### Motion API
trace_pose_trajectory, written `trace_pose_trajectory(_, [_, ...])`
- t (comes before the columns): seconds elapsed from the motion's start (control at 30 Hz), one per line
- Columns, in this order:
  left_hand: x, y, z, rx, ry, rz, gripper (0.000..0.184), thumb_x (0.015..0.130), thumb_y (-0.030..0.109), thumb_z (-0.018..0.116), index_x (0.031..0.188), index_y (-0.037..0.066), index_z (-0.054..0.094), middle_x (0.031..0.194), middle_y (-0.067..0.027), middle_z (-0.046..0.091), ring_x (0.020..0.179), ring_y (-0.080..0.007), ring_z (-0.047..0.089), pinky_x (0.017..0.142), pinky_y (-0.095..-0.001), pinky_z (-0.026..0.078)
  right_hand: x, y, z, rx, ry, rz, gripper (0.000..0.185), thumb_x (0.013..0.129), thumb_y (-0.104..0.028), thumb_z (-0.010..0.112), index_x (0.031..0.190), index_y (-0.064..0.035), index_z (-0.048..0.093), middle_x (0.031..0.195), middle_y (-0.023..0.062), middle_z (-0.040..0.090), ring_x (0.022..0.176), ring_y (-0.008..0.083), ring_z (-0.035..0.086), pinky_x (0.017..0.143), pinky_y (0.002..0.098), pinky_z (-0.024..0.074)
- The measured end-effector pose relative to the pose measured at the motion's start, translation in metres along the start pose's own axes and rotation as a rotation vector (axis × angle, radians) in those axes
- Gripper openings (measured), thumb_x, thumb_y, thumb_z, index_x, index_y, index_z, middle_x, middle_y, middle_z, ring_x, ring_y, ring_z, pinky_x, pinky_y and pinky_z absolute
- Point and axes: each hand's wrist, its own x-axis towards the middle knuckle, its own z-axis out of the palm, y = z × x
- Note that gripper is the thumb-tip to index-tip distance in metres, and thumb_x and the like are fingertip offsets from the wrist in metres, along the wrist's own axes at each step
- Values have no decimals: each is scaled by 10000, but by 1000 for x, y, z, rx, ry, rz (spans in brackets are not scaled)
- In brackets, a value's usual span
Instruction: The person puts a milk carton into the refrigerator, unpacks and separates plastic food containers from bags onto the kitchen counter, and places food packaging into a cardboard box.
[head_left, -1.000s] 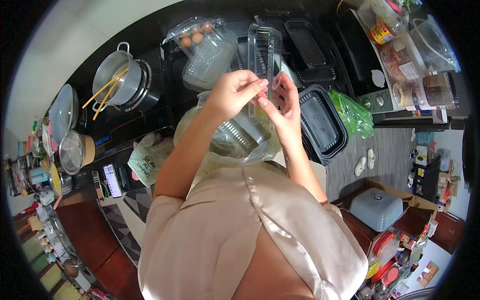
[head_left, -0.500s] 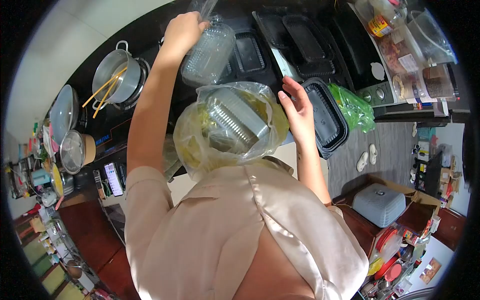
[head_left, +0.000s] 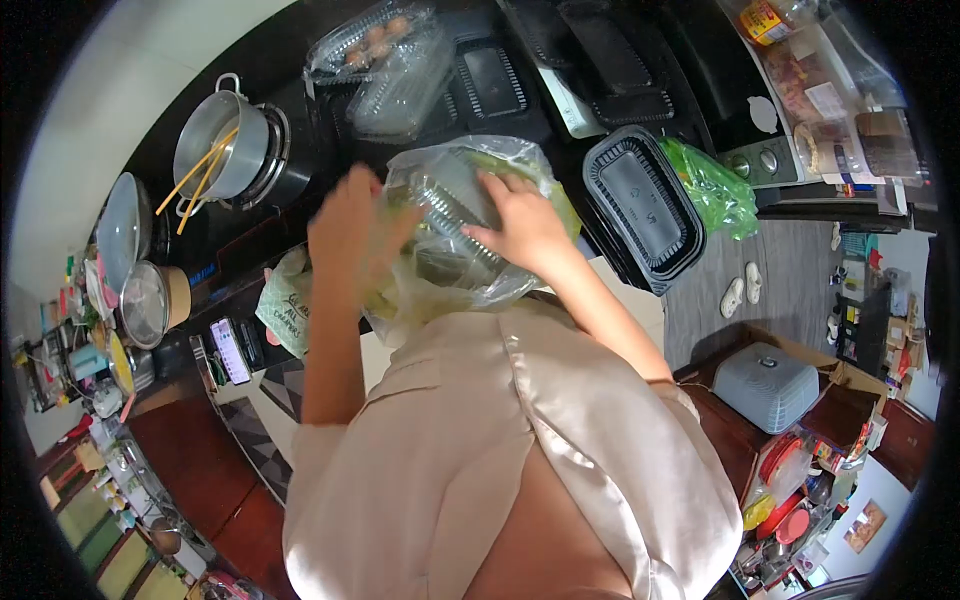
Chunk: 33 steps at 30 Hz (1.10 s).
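My right hand [head_left: 522, 228] reaches into the mouth of a translucent plastic bag [head_left: 430, 290], its fingers spread over a clear ribbed plastic container [head_left: 450, 215] inside. At the bag's left side is my left hand [head_left: 350, 225], smeared by motion, so its fingers cannot be made out. Behind the bag lie clear plastic trays [head_left: 400, 95] and a clear pack with several brown eggs [head_left: 376, 42]. A black tray [head_left: 645, 210] is to the right of the bag.
A pot [head_left: 222, 150] with chopsticks stands on a stove at the left. A green bag [head_left: 715, 190] lies beside the black tray, near an oven [head_left: 765, 160]. At the lower left is a phone [head_left: 230, 350]. More black trays [head_left: 490, 78] are at the back.
My left hand has come down from the back trays to the bag's left side. My right hand has moved left, onto the container in the bag. The egg pack is uncovered again.
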Motion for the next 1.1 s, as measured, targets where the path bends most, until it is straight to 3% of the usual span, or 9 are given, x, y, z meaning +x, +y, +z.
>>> trace_pose_trajectory(0.1, [-47,-27,32,36,-189,-152,511,757,391,690,1109,82,487,939,-147,594,894,-345,601,737,-428,486,20,5,18,-342,-273,237,694,707,-139,679,1340,-38,410,1316,201,475,1123,361,533,939,404,451])
trace_pose_trajectory(0.27, [-60,-71,74,-115,20,-106,528,780,213,642,1262,103,458,967,-161,582,906,-350,597,765,-435,483,14,20,-4,-146,-100,-45,683,634,13,595,1303,-60,473,1267,191,524,1165,351,507,974,405,418])
trace_pose_trajectory(0.33, [-51,-73,71,-225,153,-97,502,782,76,577,1274,115,481,939,-142,562,848,-313,593,752,-405,477,15,19,-26,97,-191,-336,661,618,69,545,1265,-64,518,1257,189,534,1184,357,491,1003,401,391])
trace_pose_trajectory(0.47, [-36,-77,57,-345,118,-189,445,789,6,533,1223,104,526,895,-117,526,782,-266,565,724,-366,464,3,-4,-56,795,-295,-105,654,648,90,513,1287,-50,503,1265,115,542,1216,244,489,1049,351,329])
trace_pose_trajectory(0.53, [-29,-79,59,-355,235,-134,432,793,-26,509,1203,104,544,853,-106,496,748,-238,533,699,-335,451,-2,-11,-48,862,48,-240,704,687,74,520,1369,-28,378,1309,111,490,1202,182,471,960,315,408])
trace_pose_trajectory(0.67, [-17,-87,45,-238,293,-81,397,806,-21,507,1171,119,572,825,-76,496,722,-198,525,682,-302,444,-14,-26,-88,1341,587,204,420,711,-3,544,1131,-1,535,1041,102,602,894,197,600,767,318,506])
trace_pose_trajectory(0.77, [-6,-99,38,-295,263,-79,373,812,5,519,1154,134,593,831,-63,512,679,-177,517,664,-290,444,-42,23,-168,1152,637,255,295,879,-120,518,1144,6,556,1011,144,648,861,213,643,751,327,526])
trace_pose_trajectory(0.83, [2,-101,37,-311,221,-68,363,819,31,539,1163,133,592,859,-60,536,682,-165,522,666,-284,448,-55,37,-214,839,507,404,363,696,22,487,1046,5,578,859,26,605,758,126,566,688,234,449])
trace_pose_trajectory(1.1, [16,-53,23,-133,167,-101,344,852,163,577,1192,118,590,968,-78,570,786,-191,571,744,-317,468,-49,122,-215,294,-141,544,496,714,-131,577,1189,12,585,978,78,619,872,163,572,800,262,457])
